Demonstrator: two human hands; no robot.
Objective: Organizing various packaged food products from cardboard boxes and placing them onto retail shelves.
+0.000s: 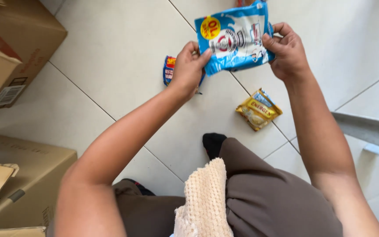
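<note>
Above tiled floor [123, 57]: blue-white sachet pack [235, 37] held up between both hands. Left hand [188, 68] pinches lower left corner, fingers closed; right hand [288, 52] grips right edge, thumb on front. Yellow sachet [258, 109] and blue-red packet [169, 70] lie on floor below; cardboard boxes [14, 39] at left. Step, by judgement: inspecting or sorting pack. Any setting-down calls for a steady two-handed hold.

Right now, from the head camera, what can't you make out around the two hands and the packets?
- Blue packet: its top edge is cut off by the frame, and left hand and right hand cover its sides.
- Small blue-and-red packet on the floor: mostly hidden behind the left hand.
- Cardboard boxes: cut off by the left edge, contents unseen.
</note>
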